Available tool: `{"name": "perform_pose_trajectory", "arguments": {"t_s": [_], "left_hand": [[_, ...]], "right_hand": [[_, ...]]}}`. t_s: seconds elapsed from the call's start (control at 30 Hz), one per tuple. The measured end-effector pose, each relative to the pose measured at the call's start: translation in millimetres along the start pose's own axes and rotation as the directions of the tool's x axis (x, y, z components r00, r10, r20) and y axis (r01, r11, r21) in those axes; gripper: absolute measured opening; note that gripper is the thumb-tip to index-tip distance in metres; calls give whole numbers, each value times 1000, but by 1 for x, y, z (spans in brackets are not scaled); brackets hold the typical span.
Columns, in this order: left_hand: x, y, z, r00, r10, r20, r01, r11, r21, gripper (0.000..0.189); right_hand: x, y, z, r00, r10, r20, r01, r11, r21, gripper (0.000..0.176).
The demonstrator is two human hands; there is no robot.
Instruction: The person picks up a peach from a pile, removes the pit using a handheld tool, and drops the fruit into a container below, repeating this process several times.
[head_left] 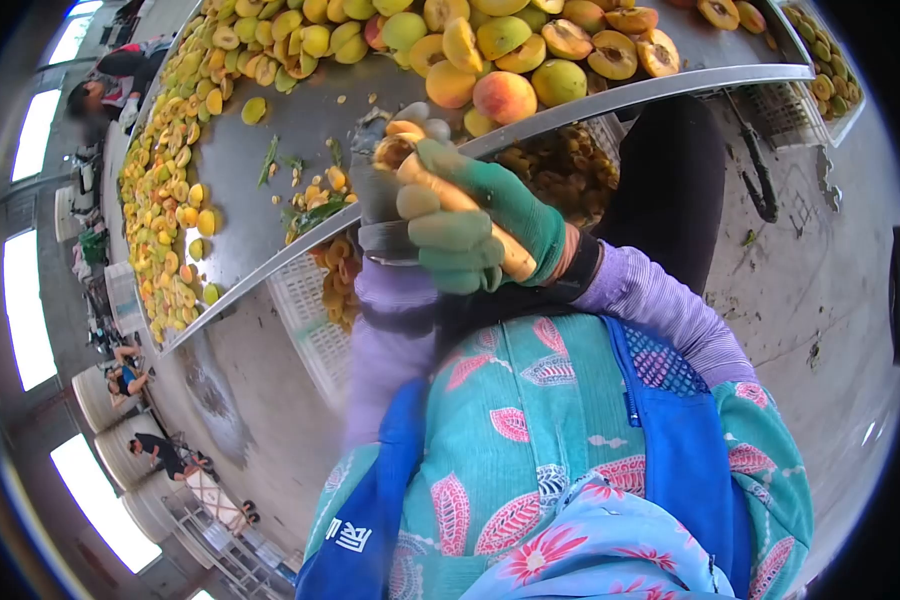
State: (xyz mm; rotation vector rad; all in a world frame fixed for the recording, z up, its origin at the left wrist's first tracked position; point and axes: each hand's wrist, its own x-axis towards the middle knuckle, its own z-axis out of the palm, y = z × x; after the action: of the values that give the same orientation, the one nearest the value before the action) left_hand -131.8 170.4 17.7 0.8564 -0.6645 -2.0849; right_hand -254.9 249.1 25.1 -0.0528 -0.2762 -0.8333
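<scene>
My right hand point(480, 215), in a green glove, is wrapped round the wooden handle point(455, 200) of a tool whose working end is hidden at the fruit. My left hand point(385, 190), in a grey glove and blurred, holds a cut peach point(398, 145) against the end of the handle. Both hands meet above the near edge of the metal table point(320, 105). Just beyond them lie a red and yellow peach point(505, 97) and several halved peaches point(613, 55).
A white crate point(310, 325) with fruit pieces stands below the table edge. Pits and leaves point(315, 215) lie near the rim. Another crate point(820, 60) of fruit is at upper right. People point(160, 455) sit at far left; one person point(100, 95) is across the table.
</scene>
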Motion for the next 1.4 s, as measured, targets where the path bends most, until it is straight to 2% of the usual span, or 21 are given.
{"name": "perform_pose_trajectory", "arguments": {"t_s": [0.07,0.13,0.2,0.23,0.3,0.33,0.4,0.43,0.5,0.6,0.63,0.7,0.77,0.8,0.83,0.9,0.97,1.17,1.27,1.33,1.4], "left_hand": [[-31,4,-43,966,124,-228,-134,991,-29,41],[-72,60,-94,964,262,-39,-196,805,560,39],[-90,97,-135,923,377,81,-117,74,990,36],[-88,105,-125,880,457,127,32,-326,945,34],[-70,100,-77,827,557,84,215,-450,867,29],[-54,87,-35,858,504,102,7,-209,978,29],[-12,61,28,916,373,149,-287,348,892,31],[19,43,33,819,387,424,-486,74,871,33],[72,11,78,898,336,283,-120,-432,894,38],[98,23,61,838,273,472,-363,-368,856,39],[78,32,71,967,200,157,-191,167,967,38],[55,40,50,979,164,117,-184,490,852,38],[38,27,35,970,191,149,-242,720,650,35],[31,22,31,944,268,193,-326,668,669,33],[25,16,27,910,343,235,-405,606,685,30],[19,9,26,750,485,450,-541,59,839,25],[16,9,35,901,395,179,-418,677,606,24],[20,2,42,751,579,317,-596,389,703,26],[18,-2,34,736,618,278,-579,360,731,27],[15,-4,28,720,622,308,-549,238,801,27],[18,-11,26,723,620,305,-597,336,729,27]], "right_hand": [[-2,7,11,999,-3,-37,1,999,-37,40],[-22,0,15,978,-15,-208,-18,988,-156,39],[-36,-13,5,880,-23,-475,-98,969,-228,40],[-34,-8,0,822,-58,-566,-77,974,-213,39],[-29,-2,-5,663,-119,-739,-45,979,-198,38],[-30,-3,-6,732,-85,-676,-53,982,-182,36],[-28,-5,9,642,-271,-717,-25,928,-373,32],[-25,-6,18,593,-370,-715,-11,884,-467,29],[-26,-9,22,509,-534,-675,48,801,-597,33],[-31,-23,2,401,-808,-431,-94,432,-897,43],[-28,-28,-5,392,-877,-278,-148,239,-960,44],[-20,-35,-19,419,-907,28,-257,-149,-955,46],[-15,-35,-19,539,-843,3,-415,-268,-869,47],[-11,-34,-22,585,-811,4,-440,-321,-839,48],[-9,-32,-22,599,-801,6,-442,-337,-831,48],[-3,-27,-22,596,-803,11,-428,-329,-842,49],[-1,-20,-18,544,-839,20,-394,-277,-877,49],[1,-13,4,480,-856,-192,-391,-13,-920,48],[4,-9,-12,482,-875,-44,-383,-166,-909,48],[1,-19,2,589,-761,-271,-254,145,-956,48],[4,-17,4,585,-702,-406,-102,434,-895,46]]}}
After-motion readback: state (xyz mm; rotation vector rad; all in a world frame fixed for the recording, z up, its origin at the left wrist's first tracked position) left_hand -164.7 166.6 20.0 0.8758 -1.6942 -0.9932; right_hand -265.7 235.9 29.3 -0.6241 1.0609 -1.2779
